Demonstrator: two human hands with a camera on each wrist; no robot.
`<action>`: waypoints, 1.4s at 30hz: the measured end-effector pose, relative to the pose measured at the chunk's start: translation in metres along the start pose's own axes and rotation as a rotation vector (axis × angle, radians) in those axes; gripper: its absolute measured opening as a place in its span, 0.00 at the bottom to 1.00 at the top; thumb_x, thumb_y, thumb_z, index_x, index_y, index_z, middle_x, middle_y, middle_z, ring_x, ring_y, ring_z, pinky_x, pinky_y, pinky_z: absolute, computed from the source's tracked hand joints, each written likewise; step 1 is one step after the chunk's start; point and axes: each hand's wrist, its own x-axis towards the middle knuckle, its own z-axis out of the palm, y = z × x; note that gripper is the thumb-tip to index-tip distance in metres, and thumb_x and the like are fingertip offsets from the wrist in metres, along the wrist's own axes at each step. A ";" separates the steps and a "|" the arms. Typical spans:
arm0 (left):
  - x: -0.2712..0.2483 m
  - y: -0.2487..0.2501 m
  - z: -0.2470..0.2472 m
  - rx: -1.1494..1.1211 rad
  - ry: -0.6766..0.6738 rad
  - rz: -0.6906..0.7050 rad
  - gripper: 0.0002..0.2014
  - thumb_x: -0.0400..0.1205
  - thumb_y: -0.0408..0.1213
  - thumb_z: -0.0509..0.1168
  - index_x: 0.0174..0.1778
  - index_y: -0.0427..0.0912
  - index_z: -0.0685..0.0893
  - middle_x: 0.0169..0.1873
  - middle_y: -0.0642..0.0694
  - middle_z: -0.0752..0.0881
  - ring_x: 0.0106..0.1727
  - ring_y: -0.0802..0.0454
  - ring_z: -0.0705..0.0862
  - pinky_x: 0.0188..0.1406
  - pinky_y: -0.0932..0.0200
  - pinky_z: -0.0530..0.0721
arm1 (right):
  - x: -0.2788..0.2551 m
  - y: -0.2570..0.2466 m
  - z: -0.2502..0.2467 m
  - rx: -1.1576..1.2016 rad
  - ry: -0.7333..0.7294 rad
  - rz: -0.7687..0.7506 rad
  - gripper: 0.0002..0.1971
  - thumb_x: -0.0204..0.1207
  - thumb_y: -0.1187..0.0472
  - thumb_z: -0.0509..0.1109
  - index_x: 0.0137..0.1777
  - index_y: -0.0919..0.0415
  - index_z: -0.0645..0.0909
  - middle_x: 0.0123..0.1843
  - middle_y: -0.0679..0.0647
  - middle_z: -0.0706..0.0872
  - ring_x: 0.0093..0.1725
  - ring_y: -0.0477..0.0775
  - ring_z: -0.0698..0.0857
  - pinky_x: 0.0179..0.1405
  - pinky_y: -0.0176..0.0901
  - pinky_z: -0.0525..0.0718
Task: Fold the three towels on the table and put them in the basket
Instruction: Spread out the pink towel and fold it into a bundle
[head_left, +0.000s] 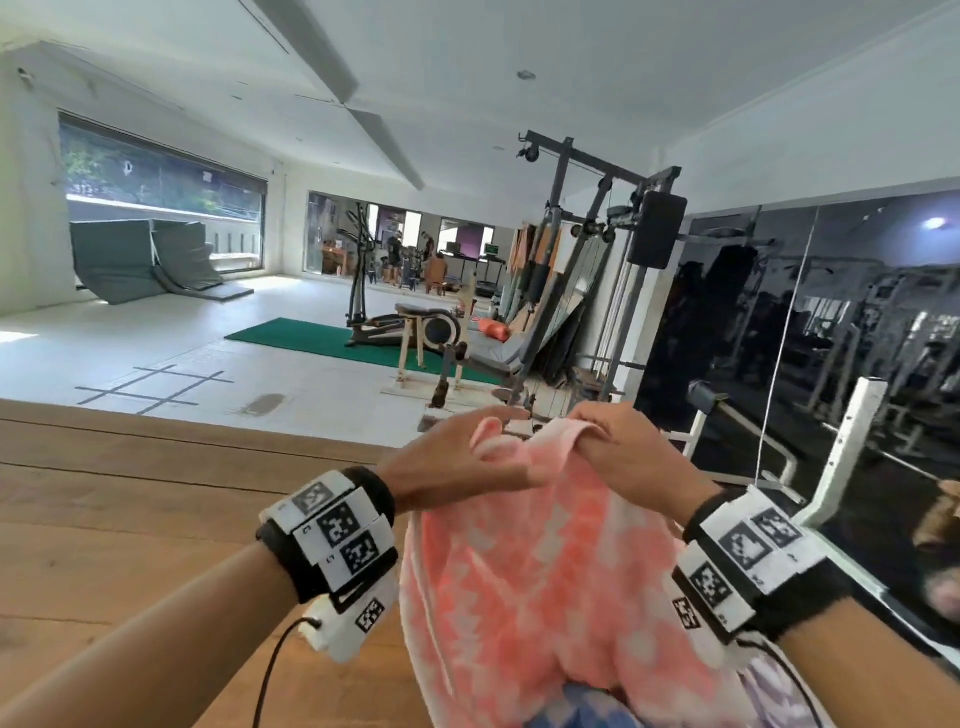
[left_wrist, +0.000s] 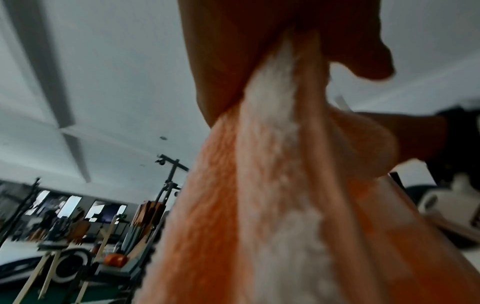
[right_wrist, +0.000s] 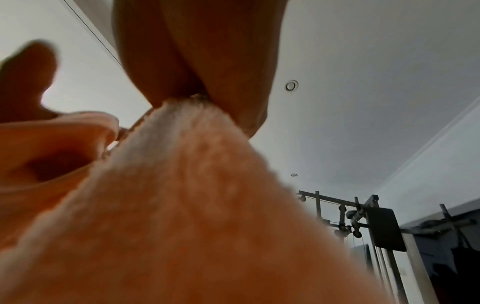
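The fluffy pink and white towel (head_left: 540, 561) hangs down over the brown wooden table (head_left: 156, 493), its top edge pinched in the bent fingers of the left hand (head_left: 462, 457) and, at 3 o'clock, the right hand (head_left: 628, 457).

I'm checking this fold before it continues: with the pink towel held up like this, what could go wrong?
Both hands, left and right, pinch only the top edge of the pink towel, close together, so it hangs bunched and may fold crooked. Its lower end hangs near another towel and might drag it.
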 end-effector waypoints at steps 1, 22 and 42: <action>-0.002 -0.004 0.001 0.076 -0.057 0.011 0.28 0.71 0.55 0.75 0.64 0.48 0.81 0.49 0.50 0.88 0.42 0.56 0.88 0.39 0.60 0.89 | -0.001 -0.006 0.004 -0.012 -0.008 -0.008 0.11 0.80 0.60 0.65 0.40 0.66 0.82 0.37 0.59 0.85 0.35 0.52 0.79 0.37 0.47 0.77; -0.007 -0.033 0.003 0.016 0.338 0.050 0.07 0.80 0.36 0.68 0.41 0.36 0.84 0.34 0.36 0.87 0.32 0.41 0.85 0.35 0.46 0.86 | -0.075 0.003 -0.005 -0.252 -0.098 0.271 0.08 0.76 0.52 0.71 0.44 0.55 0.82 0.42 0.50 0.85 0.41 0.51 0.83 0.42 0.44 0.79; 0.004 0.024 0.091 -0.052 -0.241 0.212 0.08 0.79 0.41 0.70 0.37 0.42 0.84 0.28 0.57 0.87 0.27 0.62 0.82 0.29 0.68 0.80 | -0.094 -0.007 -0.022 0.094 0.124 0.284 0.08 0.79 0.64 0.66 0.54 0.55 0.85 0.46 0.49 0.88 0.42 0.48 0.86 0.41 0.37 0.85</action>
